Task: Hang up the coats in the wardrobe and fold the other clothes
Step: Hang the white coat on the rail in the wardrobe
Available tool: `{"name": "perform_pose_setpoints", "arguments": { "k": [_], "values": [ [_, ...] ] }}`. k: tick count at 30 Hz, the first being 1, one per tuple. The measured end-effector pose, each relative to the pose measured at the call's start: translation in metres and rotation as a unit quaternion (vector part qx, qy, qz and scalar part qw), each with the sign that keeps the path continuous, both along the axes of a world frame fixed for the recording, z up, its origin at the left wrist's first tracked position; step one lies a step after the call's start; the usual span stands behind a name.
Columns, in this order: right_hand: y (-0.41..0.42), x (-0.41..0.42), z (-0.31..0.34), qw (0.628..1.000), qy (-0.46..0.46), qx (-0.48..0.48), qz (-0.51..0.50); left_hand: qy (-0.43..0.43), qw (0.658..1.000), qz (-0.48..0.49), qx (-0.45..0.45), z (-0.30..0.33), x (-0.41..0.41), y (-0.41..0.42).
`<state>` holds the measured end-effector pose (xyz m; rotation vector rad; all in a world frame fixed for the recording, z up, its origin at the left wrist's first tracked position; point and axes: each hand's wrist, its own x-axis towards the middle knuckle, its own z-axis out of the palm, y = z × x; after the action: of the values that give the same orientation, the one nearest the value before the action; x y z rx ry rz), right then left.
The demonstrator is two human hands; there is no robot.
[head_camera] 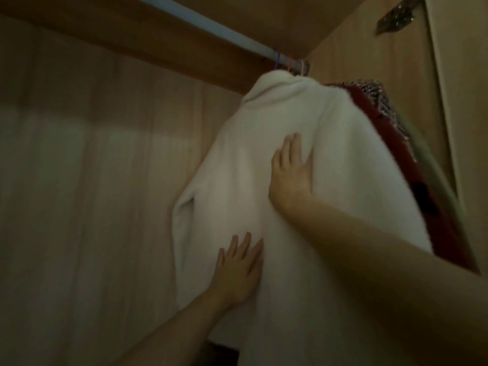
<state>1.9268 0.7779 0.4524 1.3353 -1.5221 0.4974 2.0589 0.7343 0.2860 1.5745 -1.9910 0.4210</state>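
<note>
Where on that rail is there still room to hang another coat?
The rail runs bare leftward from the white coat, before the wardrobe's back panel. The right end is crowded: white coat, red garment, side wall. Both hands lie flat on the coat.

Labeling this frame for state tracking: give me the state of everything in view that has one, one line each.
white coat: hung on the rail, both hands on it.
red garment: hung behind the white coat, mostly hidden.
rail: mounted under the shelf, carrying hangers at its right end.
left hand: open, fingers flat on the coat, low.
right hand: open, fingers flat on the coat, higher up.
wardrobe door: open; hinge visible top right.
</note>
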Motion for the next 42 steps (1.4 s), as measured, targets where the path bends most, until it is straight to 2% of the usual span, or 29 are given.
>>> {"name": "perform_pose_setpoints", "arguments": {
  "k": [3,5,7,10,13,16,19,25,29,32,35,42],
  "values": [
    [0.019,0.001,-0.072,0.996,0.056,0.058,-0.044,-0.044,0.994,-0.002,0.099,-0.032,0.006,0.043],
    [0.043,-0.001,-0.121,0.992,0.054,0.071,-0.092,-0.091,0.976,0.006,0.197,-0.060,0.009,0.074],
    [0.056,-0.001,-0.171,0.986,0.065,0.136,-0.067,-0.126,0.961,0.029,0.243,-0.098,0.015,0.099],
    [0.089,-0.003,-0.235,0.978,0.043,0.202,-0.023,-0.142,0.965,0.038,0.216,-0.156,0.022,0.132],
    [0.125,-0.007,-0.284,0.961,0.020,0.276,0.013,-0.088,0.991,0.040,0.091,-0.194,0.026,0.178],
    [0.164,-0.008,-0.325,0.918,-0.043,0.377,0.111,-0.013,0.984,0.031,0.172,-0.216,0.039,0.227],
    [0.200,-0.010,-0.359,0.896,-0.099,0.380,0.207,-0.047,0.981,0.067,0.178,-0.224,0.047,0.261],
    [0.254,-0.026,-0.386,0.898,-0.073,0.337,0.274,-0.066,0.985,0.066,0.145,-0.224,0.036,0.308],
    [0.289,-0.052,-0.381,0.917,-0.063,0.294,0.263,-0.056,0.994,0.031,0.087,-0.220,0.009,0.331],
    [0.316,-0.081,-0.381,0.929,-0.089,0.266,0.242,-0.034,0.998,-0.018,0.042,-0.219,-0.021,0.348],
    [0.341,-0.117,-0.385,0.939,-0.141,0.247,0.194,-0.034,0.996,-0.070,0.047,-0.222,-0.061,0.362],
    [0.410,-0.215,-0.398,0.949,-0.179,0.249,0.070,-0.049,0.981,-0.185,0.037,-0.223,-0.171,0.384]
  ]
}}
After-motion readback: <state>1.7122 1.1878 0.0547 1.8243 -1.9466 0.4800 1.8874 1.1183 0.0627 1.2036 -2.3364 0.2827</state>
